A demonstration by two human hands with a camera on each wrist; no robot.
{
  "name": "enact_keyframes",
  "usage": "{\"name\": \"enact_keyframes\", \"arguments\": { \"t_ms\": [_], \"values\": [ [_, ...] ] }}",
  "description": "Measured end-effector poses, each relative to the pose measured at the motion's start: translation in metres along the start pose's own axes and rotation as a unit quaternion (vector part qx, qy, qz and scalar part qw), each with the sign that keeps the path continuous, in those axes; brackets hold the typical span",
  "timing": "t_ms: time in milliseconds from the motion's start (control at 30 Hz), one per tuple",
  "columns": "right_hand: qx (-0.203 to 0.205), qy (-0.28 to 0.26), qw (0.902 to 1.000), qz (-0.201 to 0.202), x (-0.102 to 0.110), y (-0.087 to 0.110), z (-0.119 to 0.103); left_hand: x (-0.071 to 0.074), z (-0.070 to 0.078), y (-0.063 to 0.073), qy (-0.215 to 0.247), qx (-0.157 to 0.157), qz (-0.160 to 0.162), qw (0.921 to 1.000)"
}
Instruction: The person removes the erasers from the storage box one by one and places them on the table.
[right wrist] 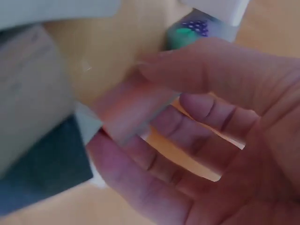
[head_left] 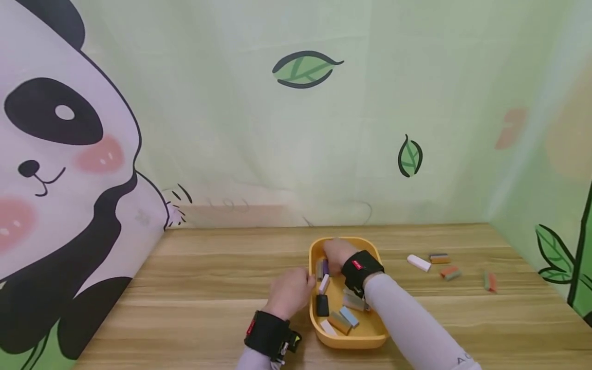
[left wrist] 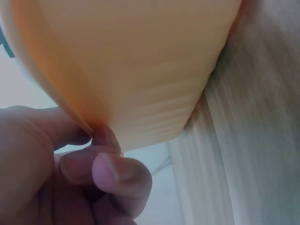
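Note:
A yellow plastic basket [head_left: 351,343] stands on the wooden table with several small erasers inside. My left hand [head_left: 290,294] is at its left side, and in the left wrist view thumb and fingers pinch the rim of the basket wall [left wrist: 140,61]. My right hand [head_left: 339,255] reaches into the far end of the basket. In the right wrist view its thumb and fingers hold a reddish block-shaped eraser [right wrist: 136,108], somewhat blurred. Near the left hand, inside the basket, lie a black eraser [head_left: 322,305], a blue one [head_left: 349,317] and a tan one [head_left: 339,323].
Right of the basket, loose on the table, are a white eraser [head_left: 418,262], an orange-brown one [head_left: 439,258], a red-and-grey one [head_left: 450,272] and a red-and-green one [head_left: 490,281]. A printed cloth backdrop [head_left: 222,128] with a panda and leaves rises behind the table.

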State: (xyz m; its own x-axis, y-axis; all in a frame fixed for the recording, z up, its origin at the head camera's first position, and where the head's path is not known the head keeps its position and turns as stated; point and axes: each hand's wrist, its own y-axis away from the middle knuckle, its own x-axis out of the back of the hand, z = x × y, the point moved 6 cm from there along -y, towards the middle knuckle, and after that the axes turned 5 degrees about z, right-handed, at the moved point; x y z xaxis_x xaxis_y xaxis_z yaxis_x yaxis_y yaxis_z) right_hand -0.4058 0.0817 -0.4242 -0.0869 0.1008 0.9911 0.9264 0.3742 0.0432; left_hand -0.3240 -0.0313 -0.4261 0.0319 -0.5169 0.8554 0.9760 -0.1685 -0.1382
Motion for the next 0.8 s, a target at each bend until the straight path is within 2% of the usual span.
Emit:
{"name": "enact_keyframes", "arguments": {
  "t_ms": [233, 667, 800],
  "values": [
    [-0.002, -0.027, 0.9995, 0.016, 0.0003, 0.0056, 0.0062, -0.0014, 0.0014, -0.0011, 0.0, -0.007, 0.004, 1.0],
    [-0.019, -0.046, 0.9988, 0.001, -0.0075, 0.0025, 0.0043, -0.0021, -0.0011, 0.0013, -0.001, -0.006, 0.003, 1.0],
    [-0.011, -0.051, 0.9985, 0.017, -0.0073, 0.0022, 0.0067, -0.0012, 0.0001, 0.0002, -0.003, -0.008, 0.009, 0.9999]
  ]
}}
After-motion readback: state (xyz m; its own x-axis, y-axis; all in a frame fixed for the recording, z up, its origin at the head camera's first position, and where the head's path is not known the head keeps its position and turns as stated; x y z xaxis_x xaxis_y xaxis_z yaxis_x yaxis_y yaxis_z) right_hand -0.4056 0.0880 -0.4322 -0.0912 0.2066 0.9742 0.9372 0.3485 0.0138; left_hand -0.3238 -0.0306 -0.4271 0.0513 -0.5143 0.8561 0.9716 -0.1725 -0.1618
